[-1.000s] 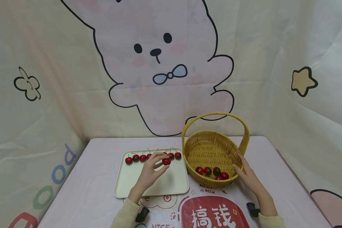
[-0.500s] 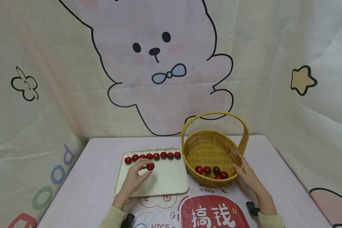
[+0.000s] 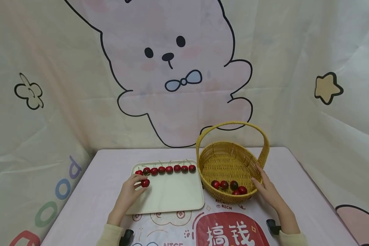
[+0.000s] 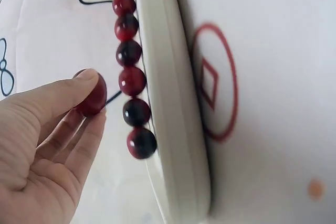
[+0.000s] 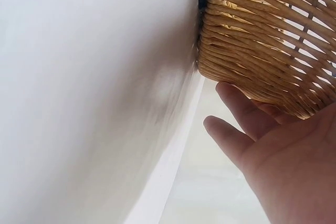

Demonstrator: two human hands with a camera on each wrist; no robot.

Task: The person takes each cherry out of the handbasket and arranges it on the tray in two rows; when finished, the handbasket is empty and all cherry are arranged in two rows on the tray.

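My left hand [image 3: 130, 193] pinches a dark red cherry [image 3: 145, 183] between thumb and fingertips, over the left side of the cream tray [image 3: 172, 201]. Its stem shows in the left wrist view, where the thumb lies across the cherry [image 4: 95, 98]. Along the tray's far edge runs a row of cherries [image 3: 169, 169], the leftmost partly covered by the fingers. My right hand [image 3: 269, 191] holds the right rim of the yellow wicker basket [image 3: 215, 160], thumb over the rim. The right wrist view has its outer fingers extended beneath the woven wall [image 5: 262, 51]. Several cherries [image 3: 223, 185] lie in the basket's near part.
The basket's tall arched handle [image 3: 233, 123] rises above it, close to the tray's right side. A printed white cloth [image 3: 80, 212] covers the table, with a red patch [image 3: 230, 229] in front. Cartoon-printed curtains [image 3: 184, 102] enclose the back and sides.
My left hand has travelled leftward across the tray with the cherry, from near the right of the row to its left end. My right hand and the basket have stayed in place.
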